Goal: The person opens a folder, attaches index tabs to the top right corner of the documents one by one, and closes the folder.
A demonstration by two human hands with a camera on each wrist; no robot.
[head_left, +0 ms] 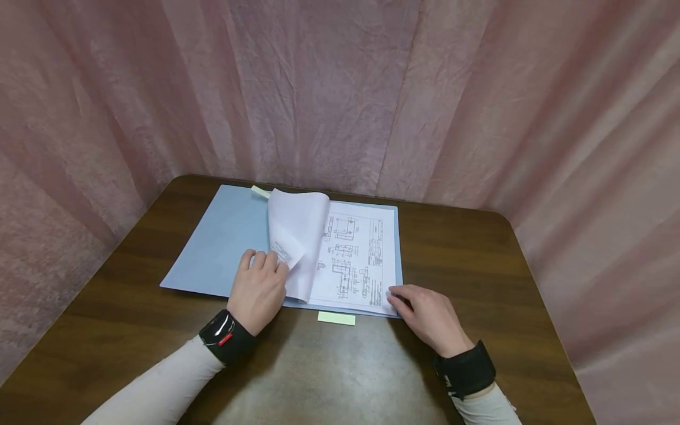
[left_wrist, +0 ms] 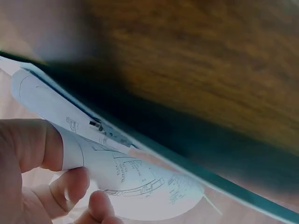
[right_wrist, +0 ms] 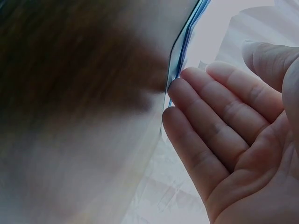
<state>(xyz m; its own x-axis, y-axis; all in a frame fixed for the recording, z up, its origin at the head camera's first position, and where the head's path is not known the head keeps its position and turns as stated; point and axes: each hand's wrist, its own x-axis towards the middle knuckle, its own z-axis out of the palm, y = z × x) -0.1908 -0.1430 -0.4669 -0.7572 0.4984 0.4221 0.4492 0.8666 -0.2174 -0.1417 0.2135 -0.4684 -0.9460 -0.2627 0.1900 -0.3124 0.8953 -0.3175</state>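
A light blue folder (head_left: 207, 254) lies spread out on the table. On its right half is a sheet with technical drawings (head_left: 353, 254). Over the middle, a white paper sheet (head_left: 303, 215) is bent to the left, and my left hand (head_left: 259, 290) pinches its lower part. In the left wrist view that curled sheet (left_wrist: 145, 179), printed with drawings, passes between the thumb and fingers. My right hand (head_left: 429, 314) touches the folder's lower right corner. Its fingers look straight in the right wrist view, fingertips (right_wrist: 180, 93) against the folder's edge.
One pale green sticky strip (head_left: 337, 319) is at the folder's front edge, and another strip (head_left: 260, 192) sticks out at the back. The dark wooden table (head_left: 457, 248) bears the folder. Pink curtains (head_left: 340, 88) surround the table at the back and sides.
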